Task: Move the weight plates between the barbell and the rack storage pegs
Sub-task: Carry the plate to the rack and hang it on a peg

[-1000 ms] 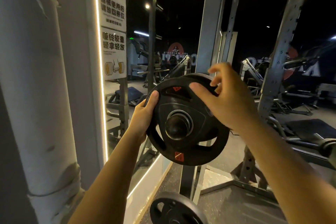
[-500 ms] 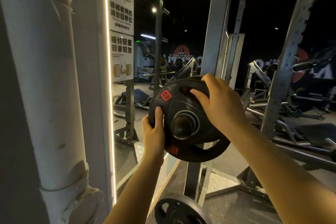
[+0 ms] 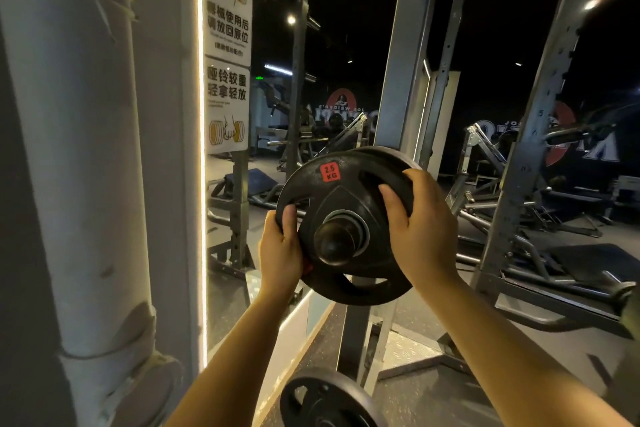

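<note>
Right now I am looking at a black weight plate [image 3: 341,218] at the centre of my view, sitting on a storage peg [image 3: 337,242] whose rounded black end pokes out through the plate's hole. A red label at the plate's 12 o'clock reads 2.5 KG. Just behind it, at about 1 o'clock, the rim of a second plate [image 3: 384,154] shows on the same peg.

My left hand [image 3: 280,255] grips the front plate's rim at its 9 o'clock, thumb laid over the face and fingers wrapped behind the edge. My right hand [image 3: 417,229] holds the rim at 3 o'clock, thumb pressed on the face, fingers curled over the outer edge near 2 o'clock. Both hands are closed on this plate.

The peg juts from a grey steel rack post [image 3: 407,80] rising behind the plate toward 12 o'clock. Lower on the rack, at 6 o'clock, another plate [image 3: 322,400] hangs near the floor. At 10 o'clock a white sign [image 3: 227,45] with Chinese text and dumbbell drawings sits beside a lit mirror edge. A white pipe [image 3: 76,149] fills the view at 9 o'clock. More gym machines [image 3: 519,184] stand in the dark at 3 o'clock.
</note>
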`<control>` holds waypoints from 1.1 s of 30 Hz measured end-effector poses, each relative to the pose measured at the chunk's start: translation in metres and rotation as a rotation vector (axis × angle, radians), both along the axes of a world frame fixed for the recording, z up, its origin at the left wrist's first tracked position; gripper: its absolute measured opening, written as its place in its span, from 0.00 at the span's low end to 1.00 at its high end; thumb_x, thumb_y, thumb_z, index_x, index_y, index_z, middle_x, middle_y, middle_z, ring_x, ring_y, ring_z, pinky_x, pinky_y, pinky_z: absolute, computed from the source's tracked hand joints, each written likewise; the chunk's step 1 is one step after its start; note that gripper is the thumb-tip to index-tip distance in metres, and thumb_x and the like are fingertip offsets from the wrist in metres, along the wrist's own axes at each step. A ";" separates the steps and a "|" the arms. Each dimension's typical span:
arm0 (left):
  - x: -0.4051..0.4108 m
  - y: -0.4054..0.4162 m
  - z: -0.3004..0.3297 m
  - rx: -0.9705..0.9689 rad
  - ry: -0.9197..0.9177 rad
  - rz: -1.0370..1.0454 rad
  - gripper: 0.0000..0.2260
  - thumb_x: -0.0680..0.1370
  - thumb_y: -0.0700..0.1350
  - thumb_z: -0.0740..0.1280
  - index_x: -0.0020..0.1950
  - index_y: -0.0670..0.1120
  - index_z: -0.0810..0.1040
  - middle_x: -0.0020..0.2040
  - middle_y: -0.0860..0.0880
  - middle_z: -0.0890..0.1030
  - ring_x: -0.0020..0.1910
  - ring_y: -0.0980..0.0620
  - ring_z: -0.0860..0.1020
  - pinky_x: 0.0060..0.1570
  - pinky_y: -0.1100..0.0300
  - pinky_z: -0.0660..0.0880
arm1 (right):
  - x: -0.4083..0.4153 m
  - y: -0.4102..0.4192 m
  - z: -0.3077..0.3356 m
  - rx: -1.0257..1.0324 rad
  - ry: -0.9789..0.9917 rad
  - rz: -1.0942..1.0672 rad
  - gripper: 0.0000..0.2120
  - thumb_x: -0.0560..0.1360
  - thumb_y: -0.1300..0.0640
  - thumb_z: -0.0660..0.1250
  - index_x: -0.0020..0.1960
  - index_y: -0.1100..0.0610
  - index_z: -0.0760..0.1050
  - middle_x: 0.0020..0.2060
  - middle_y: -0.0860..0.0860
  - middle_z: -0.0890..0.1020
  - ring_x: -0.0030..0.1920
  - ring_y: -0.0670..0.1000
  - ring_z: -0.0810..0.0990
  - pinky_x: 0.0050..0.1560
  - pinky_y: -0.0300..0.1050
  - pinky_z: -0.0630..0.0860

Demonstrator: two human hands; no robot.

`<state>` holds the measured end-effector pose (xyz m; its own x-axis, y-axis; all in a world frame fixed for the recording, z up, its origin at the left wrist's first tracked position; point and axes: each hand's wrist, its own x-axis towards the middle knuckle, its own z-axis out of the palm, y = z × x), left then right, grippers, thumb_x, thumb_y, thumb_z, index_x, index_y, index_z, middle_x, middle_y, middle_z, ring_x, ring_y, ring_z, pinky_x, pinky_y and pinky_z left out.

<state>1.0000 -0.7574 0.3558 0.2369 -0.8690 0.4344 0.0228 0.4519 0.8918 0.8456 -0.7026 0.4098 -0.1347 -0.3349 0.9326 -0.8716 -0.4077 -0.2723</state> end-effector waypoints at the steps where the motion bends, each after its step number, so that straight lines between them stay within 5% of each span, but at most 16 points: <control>1: 0.002 0.000 0.003 -0.002 -0.020 -0.003 0.12 0.82 0.54 0.55 0.54 0.47 0.71 0.43 0.50 0.77 0.43 0.55 0.77 0.42 0.63 0.70 | 0.000 0.000 -0.003 0.004 -0.027 0.017 0.19 0.79 0.46 0.60 0.60 0.61 0.72 0.51 0.55 0.81 0.48 0.54 0.81 0.42 0.34 0.73; 6: 0.018 -0.013 0.031 -0.040 -0.258 -0.047 0.10 0.79 0.60 0.59 0.49 0.56 0.71 0.45 0.51 0.79 0.47 0.50 0.79 0.53 0.44 0.77 | 0.005 0.007 -0.038 0.062 -0.324 0.091 0.26 0.76 0.37 0.53 0.64 0.55 0.67 0.53 0.53 0.80 0.50 0.54 0.81 0.45 0.53 0.82; 9: 0.020 -0.007 0.041 -0.039 -0.246 -0.092 0.17 0.75 0.68 0.60 0.56 0.59 0.68 0.52 0.51 0.78 0.53 0.49 0.78 0.58 0.43 0.75 | -0.001 0.016 -0.050 0.166 -0.363 0.142 0.31 0.73 0.33 0.52 0.64 0.55 0.66 0.53 0.54 0.78 0.50 0.55 0.81 0.43 0.49 0.82; 12: 0.014 0.002 0.028 -0.026 0.024 -0.122 0.25 0.71 0.70 0.59 0.63 0.60 0.65 0.57 0.52 0.75 0.57 0.49 0.76 0.60 0.45 0.74 | -0.013 0.028 -0.020 0.093 -0.141 0.112 0.29 0.73 0.37 0.59 0.64 0.57 0.67 0.57 0.54 0.75 0.56 0.53 0.77 0.48 0.40 0.77; 15: -0.003 0.006 0.005 0.047 0.249 -0.045 0.22 0.78 0.66 0.53 0.68 0.56 0.63 0.62 0.47 0.75 0.60 0.47 0.75 0.63 0.45 0.71 | -0.007 0.030 0.038 0.015 0.089 0.072 0.29 0.73 0.40 0.63 0.68 0.56 0.67 0.61 0.52 0.73 0.61 0.49 0.71 0.56 0.39 0.70; 21: -0.036 0.005 -0.015 0.037 0.269 0.079 0.25 0.78 0.66 0.48 0.70 0.57 0.63 0.65 0.47 0.72 0.63 0.47 0.73 0.64 0.41 0.69 | 0.017 -0.011 0.061 0.200 0.610 -0.200 0.25 0.76 0.39 0.63 0.65 0.54 0.73 0.62 0.53 0.75 0.62 0.56 0.73 0.58 0.52 0.71; 26: -0.035 -0.010 -0.010 -0.043 0.198 0.137 0.29 0.73 0.72 0.48 0.70 0.60 0.62 0.64 0.48 0.74 0.62 0.48 0.75 0.61 0.41 0.73 | 0.002 -0.015 0.035 0.050 0.365 -0.142 0.26 0.75 0.37 0.58 0.61 0.55 0.75 0.53 0.52 0.81 0.53 0.55 0.79 0.53 0.50 0.75; 33: -0.036 -0.028 0.007 -0.170 0.062 0.178 0.23 0.76 0.67 0.52 0.66 0.58 0.67 0.63 0.51 0.76 0.61 0.51 0.75 0.62 0.43 0.72 | -0.009 -0.015 -0.011 -0.137 0.053 -0.128 0.22 0.76 0.42 0.64 0.62 0.57 0.73 0.58 0.53 0.79 0.62 0.56 0.75 0.67 0.61 0.66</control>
